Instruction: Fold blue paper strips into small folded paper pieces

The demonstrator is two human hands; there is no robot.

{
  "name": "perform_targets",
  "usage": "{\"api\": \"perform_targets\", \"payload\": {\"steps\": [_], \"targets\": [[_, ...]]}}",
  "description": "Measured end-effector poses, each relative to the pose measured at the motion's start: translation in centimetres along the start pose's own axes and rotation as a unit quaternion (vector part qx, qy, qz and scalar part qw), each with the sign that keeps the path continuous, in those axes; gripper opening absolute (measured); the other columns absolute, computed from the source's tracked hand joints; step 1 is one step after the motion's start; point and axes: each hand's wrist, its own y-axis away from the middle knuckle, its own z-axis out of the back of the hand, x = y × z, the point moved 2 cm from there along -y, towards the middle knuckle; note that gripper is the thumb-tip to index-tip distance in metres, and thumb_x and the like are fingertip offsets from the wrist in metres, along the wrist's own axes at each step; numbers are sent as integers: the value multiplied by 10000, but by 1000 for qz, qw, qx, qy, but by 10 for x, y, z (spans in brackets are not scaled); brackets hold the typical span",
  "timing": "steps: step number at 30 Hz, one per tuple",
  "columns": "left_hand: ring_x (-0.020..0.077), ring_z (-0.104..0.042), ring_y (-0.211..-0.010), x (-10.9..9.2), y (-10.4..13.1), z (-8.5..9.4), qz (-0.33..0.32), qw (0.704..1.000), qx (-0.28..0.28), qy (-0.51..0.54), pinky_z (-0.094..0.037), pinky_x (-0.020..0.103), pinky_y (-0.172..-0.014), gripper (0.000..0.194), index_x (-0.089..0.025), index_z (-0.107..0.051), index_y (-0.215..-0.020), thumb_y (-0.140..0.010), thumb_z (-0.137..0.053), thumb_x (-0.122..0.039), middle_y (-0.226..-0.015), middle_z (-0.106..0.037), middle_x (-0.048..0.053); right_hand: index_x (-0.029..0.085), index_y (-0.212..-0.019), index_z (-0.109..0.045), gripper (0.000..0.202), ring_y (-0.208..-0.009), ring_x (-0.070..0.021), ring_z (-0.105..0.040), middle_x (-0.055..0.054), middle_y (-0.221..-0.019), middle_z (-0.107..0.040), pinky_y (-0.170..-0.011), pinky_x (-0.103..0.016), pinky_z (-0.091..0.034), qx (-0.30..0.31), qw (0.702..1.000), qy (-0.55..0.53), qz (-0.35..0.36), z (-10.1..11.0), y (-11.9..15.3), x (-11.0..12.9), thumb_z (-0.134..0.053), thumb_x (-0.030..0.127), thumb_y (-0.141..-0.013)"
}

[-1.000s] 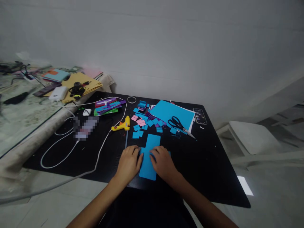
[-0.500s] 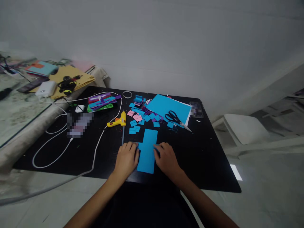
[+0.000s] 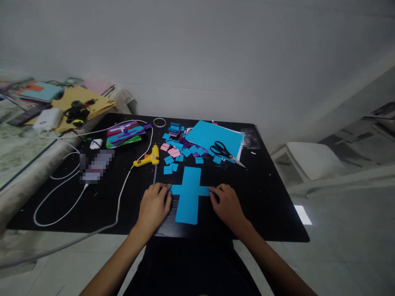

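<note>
1. Two bare hands are at a black counter [image 3: 256,213]; bearings are taken from the blue paper cross [image 3: 187,196], with 12 o'clock toward the wall [image 3: 185,61].
2. Blue paper cross: flat near the counter's near edge, broad piece running roughly 12 to 6 o'clock, narrower arms toward 9 and 3.
3. Left hand [image 3: 153,204], 9 o'clock: fingers bent and close together, fingertips at that arm's end; whether pinching or merely pressing, cannot tell.
4. Right hand [image 3: 227,204], 3 o'clock: fingers bent, fingertips at the opposite arm's end; grip likewise cannot be told.
5. Yellow glue gun [image 3: 148,158]: between 10 and 11 o'clock, lying down.
6. Small paper pieces [image 3: 174,153], blue and pink: scattered around 11 to 12 o'clock.
7. Black-handled scissors [image 3: 227,153]: between 1 and 2 o'clock, partly on a large blue sheet [image 3: 212,133], tips toward 4.
</note>
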Motion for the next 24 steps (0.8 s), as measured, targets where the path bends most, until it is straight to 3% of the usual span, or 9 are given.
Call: {"api": "perform_targets", "payload": {"steps": [6, 11, 17, 21, 24], "targets": [[339, -651, -1051, 9, -2, 5, 7, 1000, -10, 7, -539, 487, -860, 273, -173, -726, -1096, -1009, -502, -303, -1125, -715, 149, 180, -1167, -695, 223, -949, -264, -643, -115, -1040, -695, -843, -411, -505, 7, 999, -37, -18, 3, -5, -4, -567, 260, -1003], [334, -642, -1103, 6, -20, 6, 2, 999, 6, 49, -531, 495, -916, 247, -166, -691, -1136, -1011, -523, -297, -1188, -699, 147, 180, -1119, -670, 178, -967, -267, -645, -93, -1021, -677, -881, -433, -505, 54, 994, -82, -57, 8, -11, -10, -625, 275, -975], [296, -631, -1098, -11, -41, -5, -83, 987, 56, 128, -533, 470, -946, 242, -168, -667, -1185, -1024, -555, -308, -1190, -667, 129, 197, -980, -630, 135, -921, -217, -645, -74, -1070, -629, -803, -351, -514, 80, 986, -122, -79, 16, -19, -13, -725, 219, -887], [321, -619, -1153, -27, -54, -10, -129, 978, 81, 146, -505, 511, -983, 285, -189, -668, -1231, -988, -628, -333, -1245, -654, 138, 204, -918, -607, 143, -887, -204, -638, -43, -979, -654, -784, -335, -492, 95, 985, -123, -77, 20, -24, -10, -728, 168, -852], [296, -642, -1083, -35, -71, -10, -152, 962, 138, 181, -508, 475, -961, 258, -212, -687, -1187, -972, -645, -348, -1184, -687, 112, 207, -906, -609, 117, -866, -197, -643, -19, -909, -675, -798, -342, -488, 109, 977, -168, -68, 22, -30, -9, -690, 143, -853]]}}
